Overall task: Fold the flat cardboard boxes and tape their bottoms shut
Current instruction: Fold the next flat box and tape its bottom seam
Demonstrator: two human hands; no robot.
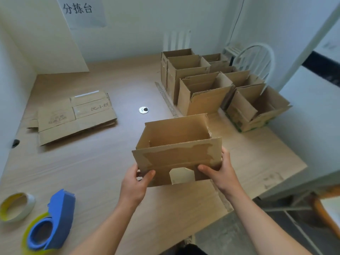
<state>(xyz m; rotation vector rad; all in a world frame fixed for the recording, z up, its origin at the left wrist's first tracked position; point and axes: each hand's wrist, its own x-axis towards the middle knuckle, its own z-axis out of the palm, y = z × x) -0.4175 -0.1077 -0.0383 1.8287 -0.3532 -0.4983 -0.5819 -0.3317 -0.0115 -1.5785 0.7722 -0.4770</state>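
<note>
The opened box (176, 144), mouth turned upward, is held over the near middle of the counter (92, 172). Its near panel is clamped at the lower left corner by the left grip (135, 183) and at the lower right by the right grip (220, 172), thumbs laid on the outer face. Erected boxes (202, 92) are ranked mouth-up at the far right. Flat boxes (73, 118) are stacked at the far left. A blue tape dispenser (53, 223) and a tape roll (17, 206) are laid at the near left. A white chair (255, 59) is set beyond the counter, and a paper sign (81, 11) is fixed to the wall.

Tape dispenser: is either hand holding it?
No: the tape dispenser lies on the table; left hand and right hand both hold the open box.
</note>
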